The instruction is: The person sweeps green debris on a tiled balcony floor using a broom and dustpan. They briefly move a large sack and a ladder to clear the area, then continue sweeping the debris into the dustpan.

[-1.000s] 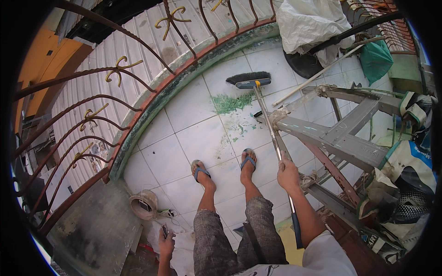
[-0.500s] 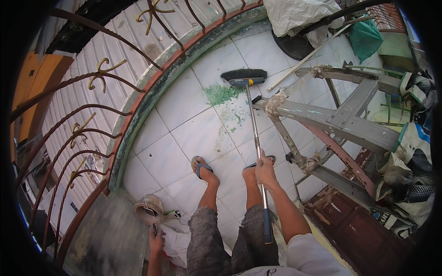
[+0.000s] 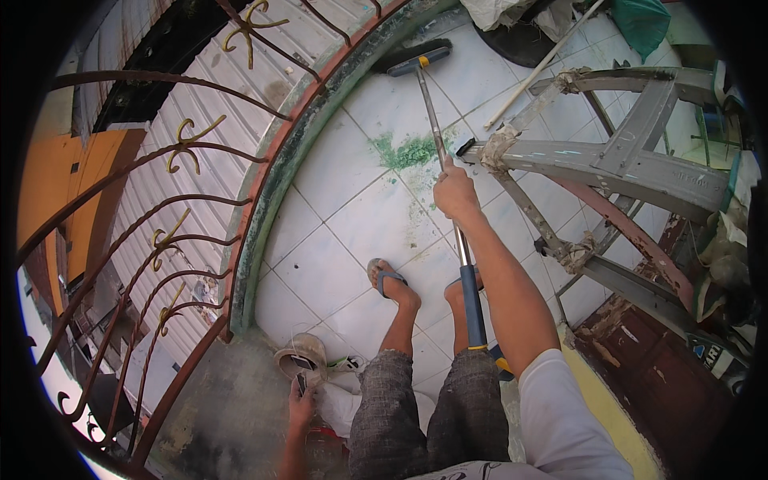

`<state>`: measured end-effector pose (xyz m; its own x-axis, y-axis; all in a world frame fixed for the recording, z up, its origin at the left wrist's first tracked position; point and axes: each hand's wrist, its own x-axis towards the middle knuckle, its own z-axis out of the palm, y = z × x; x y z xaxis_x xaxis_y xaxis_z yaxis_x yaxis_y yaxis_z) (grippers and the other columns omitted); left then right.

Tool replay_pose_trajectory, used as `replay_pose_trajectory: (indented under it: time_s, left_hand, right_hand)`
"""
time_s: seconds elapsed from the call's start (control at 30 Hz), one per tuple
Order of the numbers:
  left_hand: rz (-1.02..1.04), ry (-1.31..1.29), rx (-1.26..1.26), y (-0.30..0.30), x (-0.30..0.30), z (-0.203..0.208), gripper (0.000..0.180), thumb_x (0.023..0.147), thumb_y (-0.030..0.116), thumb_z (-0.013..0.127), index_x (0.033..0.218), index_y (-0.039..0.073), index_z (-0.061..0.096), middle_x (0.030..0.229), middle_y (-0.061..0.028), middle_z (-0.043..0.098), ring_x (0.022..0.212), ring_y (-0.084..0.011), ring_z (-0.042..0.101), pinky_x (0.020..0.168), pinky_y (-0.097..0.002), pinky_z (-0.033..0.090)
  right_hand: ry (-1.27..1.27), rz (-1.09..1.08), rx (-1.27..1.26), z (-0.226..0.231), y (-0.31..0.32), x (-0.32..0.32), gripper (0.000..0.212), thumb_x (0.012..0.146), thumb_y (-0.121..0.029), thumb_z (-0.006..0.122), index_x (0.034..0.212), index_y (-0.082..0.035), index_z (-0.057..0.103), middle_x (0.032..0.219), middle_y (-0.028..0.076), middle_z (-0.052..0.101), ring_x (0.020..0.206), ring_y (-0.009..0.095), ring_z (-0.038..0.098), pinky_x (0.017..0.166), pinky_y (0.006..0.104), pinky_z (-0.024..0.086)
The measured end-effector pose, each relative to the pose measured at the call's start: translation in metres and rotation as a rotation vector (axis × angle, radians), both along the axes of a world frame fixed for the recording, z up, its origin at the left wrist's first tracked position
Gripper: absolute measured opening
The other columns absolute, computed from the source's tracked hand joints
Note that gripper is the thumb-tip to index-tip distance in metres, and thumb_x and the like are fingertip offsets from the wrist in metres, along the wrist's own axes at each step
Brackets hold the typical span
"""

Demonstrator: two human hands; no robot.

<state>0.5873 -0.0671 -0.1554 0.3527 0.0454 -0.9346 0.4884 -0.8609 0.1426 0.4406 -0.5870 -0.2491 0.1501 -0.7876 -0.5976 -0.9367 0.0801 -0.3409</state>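
This looks like a balcony: pale floor tiles (image 3: 308,268) spread left of the right hand (image 3: 456,192), a curved iron railing (image 3: 184,146) stands farther left, and corrugated roofing (image 3: 208,112) lies beyond it.

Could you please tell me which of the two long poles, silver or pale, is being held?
The silver broom handle with the dark blue grip: the right hand is closed around it. The pale pole, farther right, has no hand on it.

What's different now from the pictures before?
The broom head slid away from the person, nearer the curved low wall. The right hand reached forward with it. Nothing new was grabbed or dropped: the left hand still holds its small dark thing. The green bits stayed on the tiles.
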Motion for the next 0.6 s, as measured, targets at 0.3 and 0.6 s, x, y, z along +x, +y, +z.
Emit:
replay_pose_trajectory:
  time_s: [0.3, 0.6]
  left_hand:
    - [0.041, -0.001, -0.053, 0.028, -0.019, -0.015, 0.043, 0.095, 0.012, 0.059, 0.137, 0.013, 0.051, 0.085, 0.0003, 0.06, 0.06, -0.0055, 0.048, 0.051, -0.0226, 0.039]
    - [0.089, 0.045, -0.096, -0.01, -0.027, 0.005, 0.042, 0.095, 0.013, 0.06, 0.135, 0.007, 0.05, 0.082, -0.0023, 0.061, 0.052, -0.005, 0.044, 0.045, -0.0227, 0.035]
  right_hand:
    - [0.188, 0.037, 0.354, 0.056, 0.181, -0.167, 0.059, 0.099, -0.022, 0.044, 0.155, -0.019, 0.027, 0.106, 0.034, 0.064, 0.102, 0.053, 0.06, 0.092, 0.0577, 0.047]
    - [-0.052, 0.035, 0.072, 0.102, 0.143, -0.111, 0.049, 0.096, -0.016, 0.046, 0.144, -0.005, 0.046, 0.1, 0.033, 0.066, 0.095, 0.049, 0.064, 0.084, 0.0528, 0.051]
